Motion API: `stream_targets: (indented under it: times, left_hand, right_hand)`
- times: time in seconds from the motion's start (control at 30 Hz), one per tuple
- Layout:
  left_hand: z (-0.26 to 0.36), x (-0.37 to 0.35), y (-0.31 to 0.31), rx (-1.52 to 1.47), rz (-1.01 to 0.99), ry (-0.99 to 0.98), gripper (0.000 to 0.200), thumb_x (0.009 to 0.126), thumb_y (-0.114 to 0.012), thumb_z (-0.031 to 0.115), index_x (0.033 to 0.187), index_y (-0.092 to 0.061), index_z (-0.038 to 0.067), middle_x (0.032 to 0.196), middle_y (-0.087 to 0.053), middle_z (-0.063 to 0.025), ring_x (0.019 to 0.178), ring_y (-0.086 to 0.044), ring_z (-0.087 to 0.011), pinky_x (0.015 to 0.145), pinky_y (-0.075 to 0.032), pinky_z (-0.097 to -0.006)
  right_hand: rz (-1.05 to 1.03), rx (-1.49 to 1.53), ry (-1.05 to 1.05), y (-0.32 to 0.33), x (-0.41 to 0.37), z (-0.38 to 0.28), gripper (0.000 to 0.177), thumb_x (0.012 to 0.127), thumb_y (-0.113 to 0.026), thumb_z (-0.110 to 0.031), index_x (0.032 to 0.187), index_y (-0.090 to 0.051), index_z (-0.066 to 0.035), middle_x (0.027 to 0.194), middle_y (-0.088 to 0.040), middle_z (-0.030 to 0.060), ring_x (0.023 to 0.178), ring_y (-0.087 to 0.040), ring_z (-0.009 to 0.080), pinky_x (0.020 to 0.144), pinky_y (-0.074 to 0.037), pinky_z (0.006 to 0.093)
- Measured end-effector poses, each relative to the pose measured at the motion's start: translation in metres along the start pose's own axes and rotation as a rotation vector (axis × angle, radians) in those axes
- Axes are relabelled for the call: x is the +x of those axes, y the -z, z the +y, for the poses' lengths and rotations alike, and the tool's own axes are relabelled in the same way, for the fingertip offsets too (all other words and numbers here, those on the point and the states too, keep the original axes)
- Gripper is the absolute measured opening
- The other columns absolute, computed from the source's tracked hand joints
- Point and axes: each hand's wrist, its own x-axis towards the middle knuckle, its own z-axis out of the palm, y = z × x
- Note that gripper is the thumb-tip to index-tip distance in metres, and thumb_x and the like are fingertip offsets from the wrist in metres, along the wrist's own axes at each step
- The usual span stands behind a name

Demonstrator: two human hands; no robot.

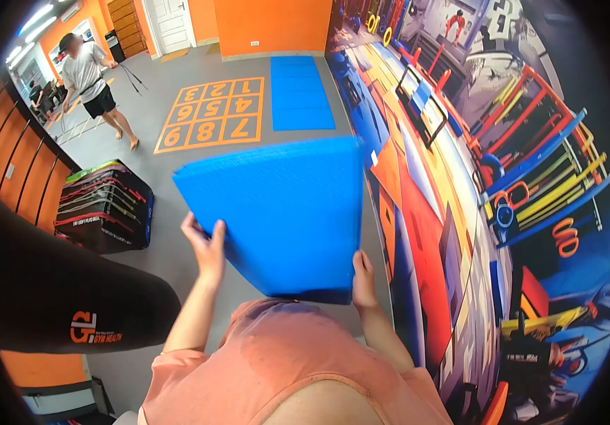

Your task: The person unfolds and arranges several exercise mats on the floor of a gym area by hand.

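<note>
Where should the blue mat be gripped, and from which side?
Grip the blue mat by its two side edges near the lower end, one hand from each side, as the left hand and right hand do. It is a wide, flat slab tilted upward; one hand likely could not steady it.

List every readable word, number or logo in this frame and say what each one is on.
"GYM HEALTH", beside an orange and white logo: on the black padded bag at left.
"1 2 3", "4 5 6", "7 8 9": the orange floor grid, seen upside down.
Print on the black stacked boxes: too blurred to read.
The blue mat: no text.
</note>
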Motion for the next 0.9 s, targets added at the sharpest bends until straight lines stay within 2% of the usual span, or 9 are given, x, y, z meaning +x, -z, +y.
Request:
stream_targets:
  times: [0.17, 0.3, 0.37, 0.5, 0.6, 0.73, 0.8, 0.87, 0.9]
  left_hand:
    - [-0.051, -0.017, -0.085, 0.061, -0.123, -0.003, 0.079, 0.09, -0.074, 0.006, 0.146, -0.018, 0.0, 0.143, -0.035, -0.0209, 0.135, -0.039, -0.0289, 0.116, -0.029, -0.0458]
    - [-0.043, 0.008, -0.149, -0.106, -0.25, 0.001, 0.083, 0.087, -0.076, 0.005, 0.145, -0.018, 0.004, 0.141, -0.037, -0.0193, 0.133, -0.04, -0.0269, 0.115, -0.03, -0.044]
    - [-0.025, 0.033, -0.174, -0.208, -0.233, 0.019, 0.074, 0.085, -0.079, 0.01, 0.142, -0.031, 0.005, 0.139, -0.041, -0.0162, 0.131, -0.043, -0.0257, 0.113, -0.032, -0.0429]
    - [0.013, 0.102, -0.212, -0.179, -0.541, -0.041, 0.054, 0.085, -0.079, 0.035, 0.123, -0.06, 0.001, 0.137, -0.047, -0.0128, 0.129, -0.046, -0.0276, 0.11, -0.036, -0.0436]
    - [0.051, 0.134, -0.255, -0.233, -0.796, -0.139, 0.081, 0.083, -0.075, 0.06, 0.134, -0.055, 0.0, 0.146, -0.037, -0.0188, 0.139, -0.035, -0.0327, 0.116, -0.028, -0.0463]
    - [0.136, 0.193, -0.327, -0.45, -1.163, -0.09, 0.104, 0.078, -0.074, 0.07, 0.147, -0.039, 0.001, 0.158, -0.015, -0.024, 0.15, -0.013, -0.0387, 0.121, -0.017, -0.0499]
    - [0.176, 0.209, -0.349, -0.381, -1.202, -0.274, 0.106, 0.078, -0.073, 0.071, 0.149, -0.035, 0.002, 0.162, -0.002, -0.0278, 0.153, -0.006, -0.0425, 0.12, -0.017, -0.0526]
    - [0.193, 0.211, -0.371, -0.31, -1.172, -0.292, 0.157, 0.04, -0.059, 0.103, 0.151, -0.032, -0.005, 0.161, -0.008, -0.0335, 0.153, 0.009, -0.0457, 0.12, -0.004, -0.0597]
    - [0.207, 0.223, -0.383, -0.312, -1.239, -0.369, 0.154, 0.042, -0.061, 0.102, 0.149, -0.035, -0.007, 0.161, -0.009, -0.0352, 0.153, 0.004, -0.0475, 0.12, -0.005, -0.06]
  right_hand:
    - [0.201, 0.17, -0.277, 0.045, 0.012, -0.002, 0.037, 0.107, -0.052, -0.036, 0.122, -0.06, -0.003, 0.113, -0.063, 0.0025, 0.107, -0.058, 0.0145, 0.097, -0.045, 0.0314]
    - [0.238, 0.222, -0.119, 0.06, 0.027, 0.004, 0.041, 0.108, -0.049, -0.039, 0.127, -0.059, -0.004, 0.118, -0.065, 0.0044, 0.11, -0.059, 0.0173, 0.098, -0.045, 0.0335]
    - [0.215, 0.138, 0.056, 0.066, 0.045, 0.005, 0.051, 0.108, -0.046, -0.044, 0.139, -0.053, -0.005, 0.13, -0.062, 0.0074, 0.119, -0.057, 0.0202, 0.105, -0.042, 0.0368]
    - [0.274, 0.249, -0.029, 0.082, 0.111, -0.002, 0.061, 0.108, -0.042, -0.048, 0.15, -0.043, -0.005, 0.145, -0.053, 0.0091, 0.132, -0.048, 0.021, 0.113, -0.035, 0.0393]
    - [0.165, 0.313, -0.081, 0.103, 0.178, -0.019, 0.065, 0.107, -0.04, -0.051, 0.154, -0.037, -0.005, 0.153, -0.045, 0.0097, 0.14, -0.04, 0.0212, 0.117, -0.03, 0.0404]
    - [-0.049, 0.321, 0.035, 0.11, 0.297, -0.1, 0.055, 0.11, -0.039, -0.039, 0.153, -0.036, -0.004, 0.15, -0.046, 0.0083, 0.139, -0.041, 0.0232, 0.117, -0.031, 0.0401]
    - [-0.168, 0.279, 0.086, 0.123, 0.335, -0.121, 0.052, 0.11, -0.039, -0.034, 0.153, -0.035, -0.005, 0.149, -0.046, 0.0083, 0.139, -0.041, 0.0241, 0.117, -0.032, 0.0399]
    - [-0.18, 0.252, 0.098, 0.141, 0.374, -0.14, 0.052, 0.11, -0.039, -0.033, 0.153, -0.035, -0.005, 0.149, -0.046, 0.0084, 0.139, -0.041, 0.0242, 0.117, -0.032, 0.0398]
    - [-0.177, 0.243, 0.099, 0.15, 0.387, -0.145, 0.052, 0.11, -0.039, -0.033, 0.153, -0.035, -0.005, 0.149, -0.046, 0.0084, 0.139, -0.041, 0.0243, 0.117, -0.032, 0.0398]
